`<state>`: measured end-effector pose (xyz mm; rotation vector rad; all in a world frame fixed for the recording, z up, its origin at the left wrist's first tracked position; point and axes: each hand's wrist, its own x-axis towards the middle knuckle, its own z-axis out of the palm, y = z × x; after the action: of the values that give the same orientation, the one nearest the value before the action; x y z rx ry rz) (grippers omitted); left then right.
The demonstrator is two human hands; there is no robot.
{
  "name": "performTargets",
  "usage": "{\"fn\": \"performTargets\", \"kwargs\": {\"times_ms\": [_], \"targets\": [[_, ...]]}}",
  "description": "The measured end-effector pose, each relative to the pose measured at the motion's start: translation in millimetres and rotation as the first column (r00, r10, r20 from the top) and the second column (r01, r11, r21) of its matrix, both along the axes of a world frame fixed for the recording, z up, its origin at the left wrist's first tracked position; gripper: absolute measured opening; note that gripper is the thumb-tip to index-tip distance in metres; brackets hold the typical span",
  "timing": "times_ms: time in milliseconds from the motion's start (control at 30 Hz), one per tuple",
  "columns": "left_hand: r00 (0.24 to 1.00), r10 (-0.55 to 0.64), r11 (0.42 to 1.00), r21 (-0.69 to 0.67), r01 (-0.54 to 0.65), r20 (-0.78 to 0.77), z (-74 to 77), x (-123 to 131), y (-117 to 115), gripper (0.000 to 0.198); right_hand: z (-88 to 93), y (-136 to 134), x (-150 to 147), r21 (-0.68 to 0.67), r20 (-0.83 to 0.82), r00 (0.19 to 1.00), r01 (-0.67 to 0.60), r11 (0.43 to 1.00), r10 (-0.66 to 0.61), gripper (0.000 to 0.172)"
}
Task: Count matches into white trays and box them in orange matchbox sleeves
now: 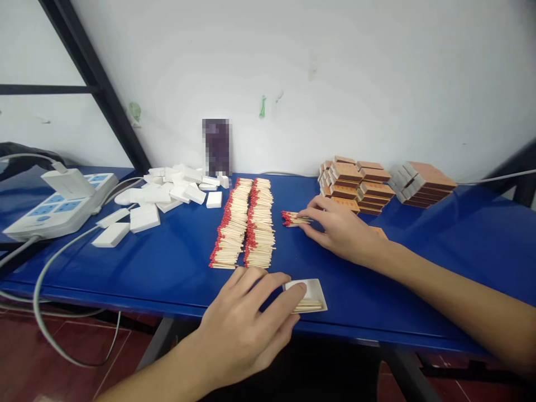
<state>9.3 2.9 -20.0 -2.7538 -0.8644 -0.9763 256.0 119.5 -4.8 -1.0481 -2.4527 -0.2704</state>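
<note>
My left hand point(255, 318) grips a small white matchbox tray point(319, 290) at the table's front edge, its fingers over the left end. Some matches lie along the near side inside that tray. Further back and to the right, my right hand point(339, 229) pinches a small bunch of red-tipped matches point(291, 219) between thumb and fingers, their heads pointing left. Two long rows of matches, a left row point(234, 223) and a right row point(260, 223), lie between the hands and the white trays. Part of an orange matchbox point(379, 231) shows behind my right wrist.
A heap of white trays point(176, 187) covers the back left of the blue table point(176, 268). Stacked matchboxes point(355, 181) and another stack point(427, 181) stand by the wall. A power strip point(62, 209) with cables sits far left; a pixelated dark object point(218, 146) leans against the wall.
</note>
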Motion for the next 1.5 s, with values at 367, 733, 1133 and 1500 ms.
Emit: {"fn": "performTargets", "kwargs": {"times_ms": [367, 733, 1133, 1500], "targets": [[1.000, 0.002, 1.000, -0.016, -0.003, -0.023, 0.6, 0, -1, 0.028, -7.7, 1, 0, -0.058, 0.002, 0.999, -0.039, 0.998, 0.040, 0.016], [1.000, 0.001, 1.000, -0.026, -0.002, -0.030, -0.7, 0, 1, 0.027, -0.8, -16, -2, -0.153, -0.046, 0.998, -0.047, 0.987, 0.041, 0.012], [0.999, 0.008, 0.999, -0.031, -0.009, -0.036, 0.1, -1, 1, 0.026, -1.0, -19, -3, -0.131, -0.069, 0.988, -0.143, 0.981, 0.135, 0.014], [0.999, 0.017, 1.000, -0.023, -0.018, -0.030, 1.2, 0, 0, 0.025, -3.9, -19, -4, -0.123, -0.119, 0.986, -0.132, 0.984, 0.117, 0.014]]}}
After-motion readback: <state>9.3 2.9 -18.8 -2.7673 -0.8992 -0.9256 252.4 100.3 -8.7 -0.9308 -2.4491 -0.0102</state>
